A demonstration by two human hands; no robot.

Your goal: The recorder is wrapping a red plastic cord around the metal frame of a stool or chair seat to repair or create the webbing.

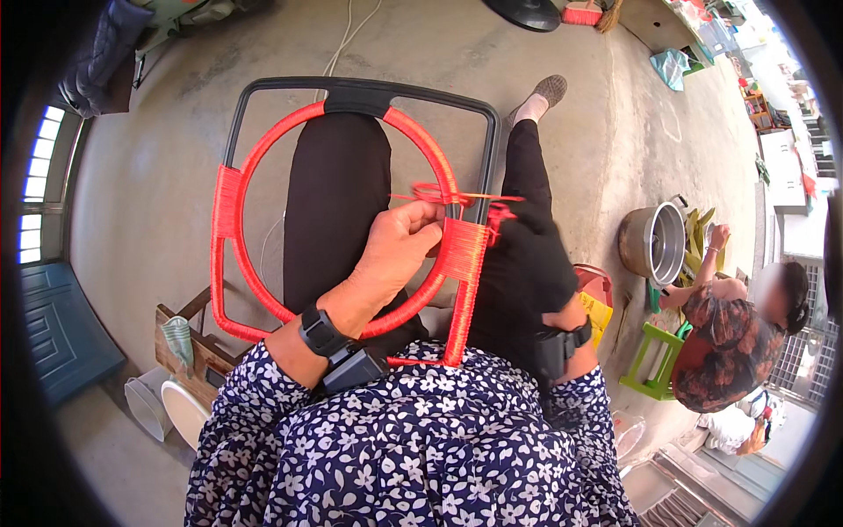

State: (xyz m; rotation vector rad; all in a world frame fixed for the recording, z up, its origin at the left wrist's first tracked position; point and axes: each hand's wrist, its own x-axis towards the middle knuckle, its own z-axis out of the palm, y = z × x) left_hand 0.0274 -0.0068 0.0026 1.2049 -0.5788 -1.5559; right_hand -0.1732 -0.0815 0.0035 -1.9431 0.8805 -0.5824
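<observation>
A black rectangular frame (492, 132) with a ring inside it lies across my lap. Red cord (226, 202) is wound tightly round most of the ring and the lower bars, while the upper bars are bare black. My left hand (395, 250) reaches through the ring, its thumb and bent fingers closed on the ring's right side, beside a dark unwrapped gap. Loose, tangled red cord (500, 215) hangs by the right bar, and a thin strand crosses above my fingertips. My right hand (569, 314) is low by my right thigh; only its wrist end shows, the fingers hidden behind the dark trousers.
On the right, a person (733, 325) sits near a large metal pot (654, 241) and a green stool (654, 360). A red container (590, 279) stands by my right wrist. A wooden stool (202, 347) and white buckets (145, 404) are at the left.
</observation>
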